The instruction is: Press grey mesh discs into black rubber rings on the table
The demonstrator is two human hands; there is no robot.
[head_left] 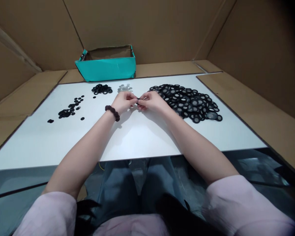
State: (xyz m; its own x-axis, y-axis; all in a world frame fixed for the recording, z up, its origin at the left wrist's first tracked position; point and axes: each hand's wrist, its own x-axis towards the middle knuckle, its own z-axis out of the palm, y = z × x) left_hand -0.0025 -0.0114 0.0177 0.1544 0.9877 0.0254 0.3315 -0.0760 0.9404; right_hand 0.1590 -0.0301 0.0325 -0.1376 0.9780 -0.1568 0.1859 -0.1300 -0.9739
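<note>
My left hand [124,102], with a dark scrunchie [112,112] on its wrist, meets my right hand [151,101] above the middle of the white table. Pinched between the fingertips of both is a small black round piece [138,101]; the fingers cover most of it. Close by on the right lies a large heap of black rings with pale, translucent centres [186,100]. Just behind my left hand is a small pile of translucent discs [125,88]. Farther left are a pile of black rings [102,88] and a scatter of small black discs [65,113].
An open teal cardboard box [108,69] stands at the back of the white tabletop [137,141]. Brown cardboard walls [149,29] rise behind and at both sides. The table's front edge runs just before my lap.
</note>
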